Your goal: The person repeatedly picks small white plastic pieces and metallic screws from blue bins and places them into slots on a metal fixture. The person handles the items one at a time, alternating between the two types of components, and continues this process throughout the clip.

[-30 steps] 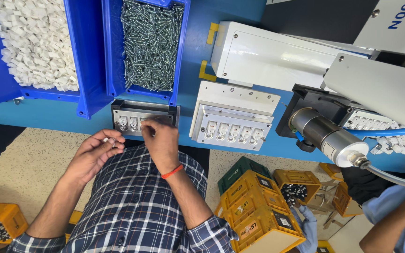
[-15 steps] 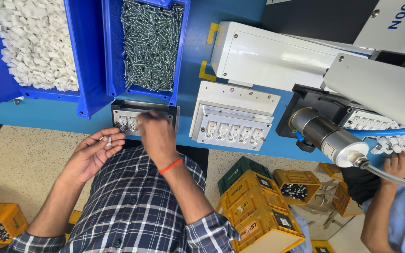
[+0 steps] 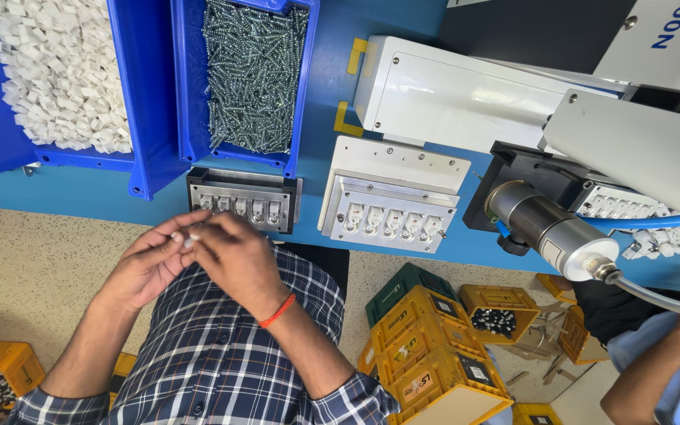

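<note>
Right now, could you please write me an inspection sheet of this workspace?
Surface: blue bench, edge facing the person.
Job's things: small white piece pinched between both hands; dark fixture holding a row of small white parts; white fixture with another row.
Clutter: blue bin of white pieces; blue bin of screws.
Hands: left hand and right hand meet at the fingertips below the dark fixture.
Cables: grey hose leaving the metal cylinder.
Surroundings: white machine housing; yellow crates on the floor; another person's arm at the right.

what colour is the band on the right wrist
Orange-red; the wristband sits just below the right hand, clearest in the head view.
</note>
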